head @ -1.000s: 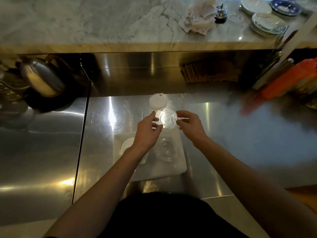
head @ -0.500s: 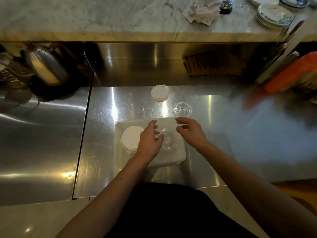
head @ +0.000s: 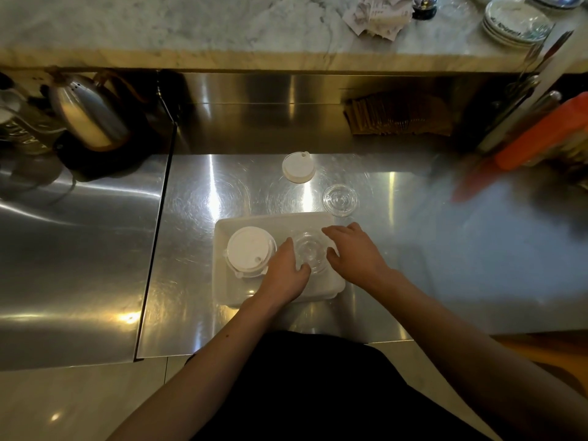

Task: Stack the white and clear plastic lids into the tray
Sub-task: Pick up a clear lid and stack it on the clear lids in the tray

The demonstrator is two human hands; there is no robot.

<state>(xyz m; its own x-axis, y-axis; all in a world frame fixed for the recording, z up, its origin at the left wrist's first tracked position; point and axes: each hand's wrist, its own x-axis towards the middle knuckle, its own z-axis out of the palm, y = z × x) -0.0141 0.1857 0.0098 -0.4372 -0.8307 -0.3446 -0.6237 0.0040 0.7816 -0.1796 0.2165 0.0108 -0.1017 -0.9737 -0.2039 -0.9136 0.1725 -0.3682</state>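
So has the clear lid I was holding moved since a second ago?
Yes. The clear lid came toward you, from above the counter near the loose white lid down into the tray, between left hand and right hand.

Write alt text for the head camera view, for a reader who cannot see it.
Both hands, left hand and right hand, flank a clear lid stack in a white tray on a steel counter, beside a white lid stack. Beyond the tray lie one white lid and one clear lid.
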